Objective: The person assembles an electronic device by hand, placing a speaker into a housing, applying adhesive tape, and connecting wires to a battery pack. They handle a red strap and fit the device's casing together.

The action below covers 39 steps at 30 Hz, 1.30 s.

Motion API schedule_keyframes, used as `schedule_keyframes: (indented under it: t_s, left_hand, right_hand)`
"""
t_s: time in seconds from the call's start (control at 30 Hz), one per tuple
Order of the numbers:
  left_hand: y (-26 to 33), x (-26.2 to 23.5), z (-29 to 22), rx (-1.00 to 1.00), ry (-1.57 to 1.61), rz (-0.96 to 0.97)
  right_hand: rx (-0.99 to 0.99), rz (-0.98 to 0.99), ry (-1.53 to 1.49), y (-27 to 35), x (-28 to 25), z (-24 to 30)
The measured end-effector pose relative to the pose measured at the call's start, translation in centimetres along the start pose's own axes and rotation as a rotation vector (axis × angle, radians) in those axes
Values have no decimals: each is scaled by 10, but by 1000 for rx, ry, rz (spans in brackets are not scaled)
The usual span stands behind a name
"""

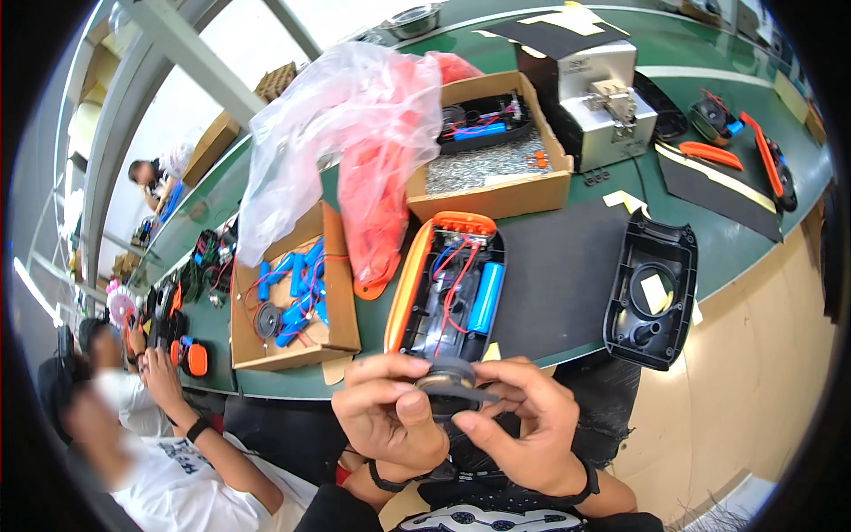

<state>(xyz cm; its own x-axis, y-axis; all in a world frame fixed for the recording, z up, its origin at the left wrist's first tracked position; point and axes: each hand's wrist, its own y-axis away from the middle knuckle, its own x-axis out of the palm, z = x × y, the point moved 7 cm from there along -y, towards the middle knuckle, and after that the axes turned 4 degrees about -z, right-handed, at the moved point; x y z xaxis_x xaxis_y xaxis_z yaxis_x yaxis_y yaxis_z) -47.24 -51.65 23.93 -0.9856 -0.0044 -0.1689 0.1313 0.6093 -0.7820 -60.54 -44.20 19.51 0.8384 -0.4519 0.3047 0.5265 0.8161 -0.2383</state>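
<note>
A small round speaker (446,379) is pinched between the fingers and thumb of my left hand (390,410), above the table's near edge. My right hand (527,424) is closed at its right side, gripping a thin dark strip (479,395) that lies against the speaker's rim. Just beyond my hands rests an orange-and-black housing half (443,297), its inside facing up, with a blue battery cell (485,298) and red and blue wires in it. Farther right a black housing half (651,297) with a round opening lies on a dark mat (558,284).
Blue cells and a speaker fill a cardboard box (297,359) at left. Behind it, clear and red plastic bags (355,133) drape beside another box (492,202) holding an assembled housing. A metal fixture (598,97) stands farther back. A co-worker (204,470) sits close on my left.
</note>
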Motion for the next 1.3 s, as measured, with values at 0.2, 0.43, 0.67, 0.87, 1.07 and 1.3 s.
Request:
schedule_keyframes:
  t_s: [0.2,0.43,0.67,0.87,1.07,1.3]
  left_hand:
    - [-12,4,6,-382,435,268]
    - [-26,4,7,-465,329,553]
    - [-29,3,10,-556,341,520]
    - [-29,3,13,-527,337,533]
    - [-26,4,15,-544,360,533]
    - [-27,3,13,-450,304,513]
  right_hand:
    - [49,-49,-9,-17,-8,10]
    - [43,-7,102,-26,-5,22]
    - [-258,49,353,-42,-4,45]
    - [-558,71,600,-48,6,67]
    - [-712,76,713,-46,11,71]
    - [-764,68,811,-44,13,71]
